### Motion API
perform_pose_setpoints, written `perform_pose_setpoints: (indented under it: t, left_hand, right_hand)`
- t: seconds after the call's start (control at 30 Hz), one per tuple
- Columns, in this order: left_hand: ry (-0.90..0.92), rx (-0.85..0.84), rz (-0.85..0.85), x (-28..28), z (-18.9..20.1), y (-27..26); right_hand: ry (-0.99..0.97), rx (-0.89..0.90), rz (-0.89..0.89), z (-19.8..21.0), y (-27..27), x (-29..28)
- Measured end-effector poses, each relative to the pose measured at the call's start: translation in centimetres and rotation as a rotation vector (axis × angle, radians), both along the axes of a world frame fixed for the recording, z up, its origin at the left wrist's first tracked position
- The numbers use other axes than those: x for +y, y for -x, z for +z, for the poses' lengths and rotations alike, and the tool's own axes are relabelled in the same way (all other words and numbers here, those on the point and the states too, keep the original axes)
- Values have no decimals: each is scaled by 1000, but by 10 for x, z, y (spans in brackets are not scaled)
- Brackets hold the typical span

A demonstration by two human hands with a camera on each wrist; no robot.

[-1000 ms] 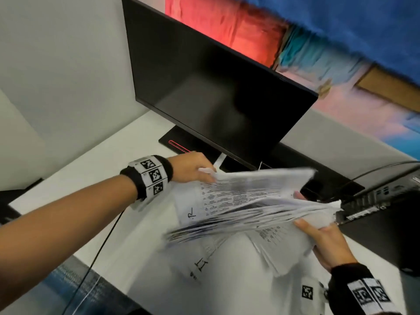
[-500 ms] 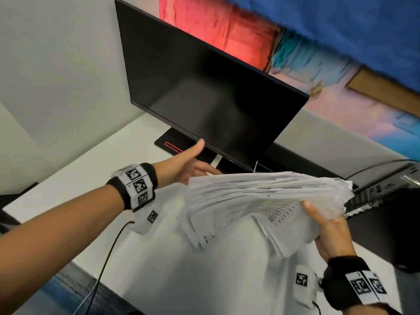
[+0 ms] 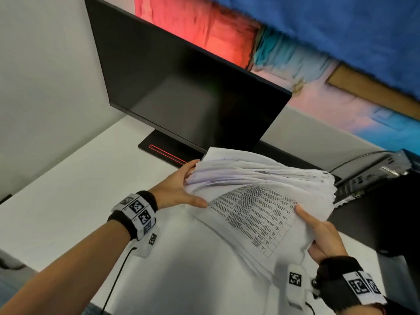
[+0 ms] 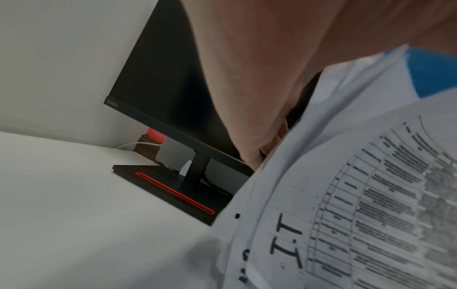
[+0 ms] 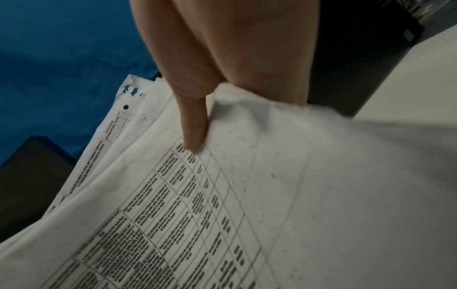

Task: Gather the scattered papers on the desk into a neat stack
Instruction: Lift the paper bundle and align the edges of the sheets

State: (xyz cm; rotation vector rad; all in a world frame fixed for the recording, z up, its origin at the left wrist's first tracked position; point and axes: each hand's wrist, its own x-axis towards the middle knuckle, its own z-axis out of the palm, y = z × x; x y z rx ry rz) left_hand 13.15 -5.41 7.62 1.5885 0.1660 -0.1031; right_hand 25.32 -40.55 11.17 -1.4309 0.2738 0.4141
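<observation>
**White papers held between both hands above the table**

White printed papers (image 3: 261, 192) sat in a thick, fanned bundle in your two hands, lifted off the white table (image 3: 68, 201) just in front of the dark monitor (image 3: 181, 87). Your left hand (image 3: 179, 189) clasped the bundle's left end, fingers over the far side and thumb along the near face. Your right hand (image 3: 322, 235) gripped the right end, thumb pressed flat on the nearest sheet, a table of printed rows; the other fingers were hidden behind the sheets. The bundle stood on its long edge, tilted toward you, its top edges uneven. The monitor's black base (image 3: 163, 151) with its red stripe lay just left of the papers. A black computer case (image 3: 375, 178) sat at the far right, close to the bundle's right end.
</observation>
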Motion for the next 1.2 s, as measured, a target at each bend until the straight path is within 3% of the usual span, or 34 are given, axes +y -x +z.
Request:
perform_pose_setpoints:
  t: [0.17,0.4,0.53,0.7,0.8,1.03,1.2]
  left_hand:
    - [78,76,-9,12,-4,-3]
    - [-224,130,-84,13,1,-8]
    - [-215,33,166,4,15,-20]
    - [16,-185,446,-6,34,-19]
    - [141,-214,550,-7,31,-13]
    - [69,38,541,-2,-14,-14]
    - [133,-26,622,-6,-12,-14]
  right_hand:
    - [8,59,17,-5,-1,-12]
    - [3,146,19,-1,-3,-15]
    - [8,73,82,4,0,-12]
    - [-65,-290,-10,21,14,8]
    - [48,-443,-21,1,19,12]
    - [196,-262,36,-62,24,23]
    - [262,-263,21,-45,23,32]
